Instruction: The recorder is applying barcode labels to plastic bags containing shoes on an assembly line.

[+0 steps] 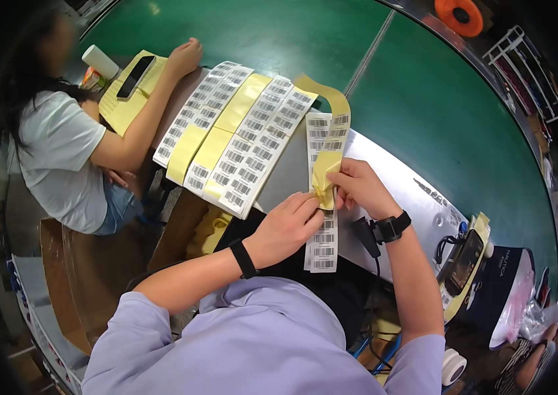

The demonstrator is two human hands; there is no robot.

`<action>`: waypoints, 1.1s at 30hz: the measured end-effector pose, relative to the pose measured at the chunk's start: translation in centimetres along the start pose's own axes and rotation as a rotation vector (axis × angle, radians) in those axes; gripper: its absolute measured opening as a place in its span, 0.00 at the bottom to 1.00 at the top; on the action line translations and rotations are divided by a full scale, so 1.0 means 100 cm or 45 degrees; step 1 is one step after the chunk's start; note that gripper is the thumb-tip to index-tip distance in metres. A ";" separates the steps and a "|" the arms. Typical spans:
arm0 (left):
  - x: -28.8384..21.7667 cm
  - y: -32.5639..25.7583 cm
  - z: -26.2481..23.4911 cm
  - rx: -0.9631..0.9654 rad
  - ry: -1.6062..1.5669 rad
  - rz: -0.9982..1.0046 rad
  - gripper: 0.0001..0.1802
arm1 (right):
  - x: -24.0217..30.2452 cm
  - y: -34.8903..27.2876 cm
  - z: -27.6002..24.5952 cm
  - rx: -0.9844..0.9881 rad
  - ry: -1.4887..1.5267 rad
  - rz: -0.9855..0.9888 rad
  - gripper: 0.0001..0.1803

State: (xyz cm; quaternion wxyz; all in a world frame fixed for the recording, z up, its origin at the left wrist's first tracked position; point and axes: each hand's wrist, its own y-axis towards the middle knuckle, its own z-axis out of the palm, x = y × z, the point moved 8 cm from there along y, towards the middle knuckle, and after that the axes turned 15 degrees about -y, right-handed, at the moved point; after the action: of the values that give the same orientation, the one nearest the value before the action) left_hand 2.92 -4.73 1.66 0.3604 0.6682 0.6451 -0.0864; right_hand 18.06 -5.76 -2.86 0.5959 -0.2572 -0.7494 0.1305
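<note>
Label strip (337, 135) white, black barcode pattern (yellow in parts); tabletop (437, 99) green, shirt (259, 342) lavender.

Concealed, cropped and indistinct parts.
The left hand (285, 227) covers part of the label strip (323, 252); fingertip contact of the right hand (361, 187) is too small to tell; print on the label sheets (246, 155) is unreadable; the co-worker's (61, 158) head is blurred, the lower legs hidden; the lavender shirt (259, 342) runs off the lower edge; a person at lower right (533, 370) is cut by the dark rim.
</note>
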 end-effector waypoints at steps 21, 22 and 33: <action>0.015 -0.009 0.001 -0.152 -0.033 -0.014 0.17 | 0.030 -0.037 -0.006 -0.624 -0.814 -0.446 0.24; 0.017 -0.009 -0.001 -0.151 -0.084 -0.046 0.18 | 0.029 -0.044 -0.001 -0.493 -0.749 -0.428 0.16; 0.026 -0.009 -0.004 -0.227 -0.236 -0.302 0.46 | 0.040 -0.065 0.038 -0.544 -1.377 -0.761 0.12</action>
State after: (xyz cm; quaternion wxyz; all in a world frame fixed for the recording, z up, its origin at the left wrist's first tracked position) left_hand 2.39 -2.49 0.13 0.4635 0.5421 0.6884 -0.1321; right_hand 12.24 -8.59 2.78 0.0812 -0.0487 -0.9921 -0.0817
